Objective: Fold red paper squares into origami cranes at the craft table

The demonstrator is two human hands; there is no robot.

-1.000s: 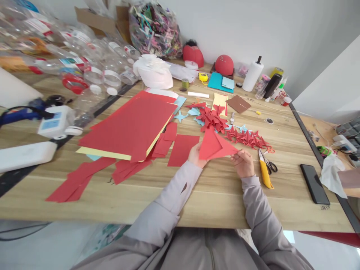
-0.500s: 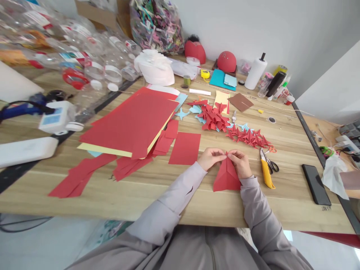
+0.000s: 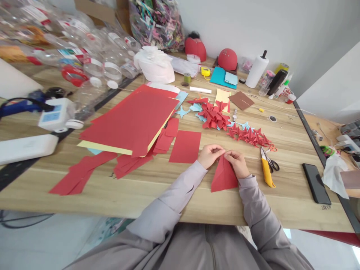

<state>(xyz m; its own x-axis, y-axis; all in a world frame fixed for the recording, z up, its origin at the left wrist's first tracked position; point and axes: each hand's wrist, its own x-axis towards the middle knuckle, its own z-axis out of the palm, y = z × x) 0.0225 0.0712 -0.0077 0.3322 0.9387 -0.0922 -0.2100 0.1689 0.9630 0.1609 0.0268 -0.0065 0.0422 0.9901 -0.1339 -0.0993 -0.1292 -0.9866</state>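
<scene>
A piece of folded red paper [image 3: 224,176], roughly triangular with creases, stands before me with its point away from me. My left hand [image 3: 210,155] pinches it at the tip, thumb against fingers. From the other side my right hand [image 3: 236,162] grips the same tip, fingers closed on the paper's right edge. Just left of my hands lies a flat red paper square [image 3: 185,147]. Beyond them are folded red paper stars [image 3: 247,135] and a heap of red folded pieces [image 3: 213,116].
A stack of large red sheets [image 3: 132,120] and red strips [image 3: 75,174] lie to the left. On the right are a yellow-handled cutter [image 3: 267,170], scissors [image 3: 273,164] and a black phone [image 3: 316,183]. Plastic bottles [image 3: 112,71] crowd the back left.
The folded red paper has turned slightly and shifted a little left, and both hands have moved slightly left with it. They keep their pinch at its tip.
</scene>
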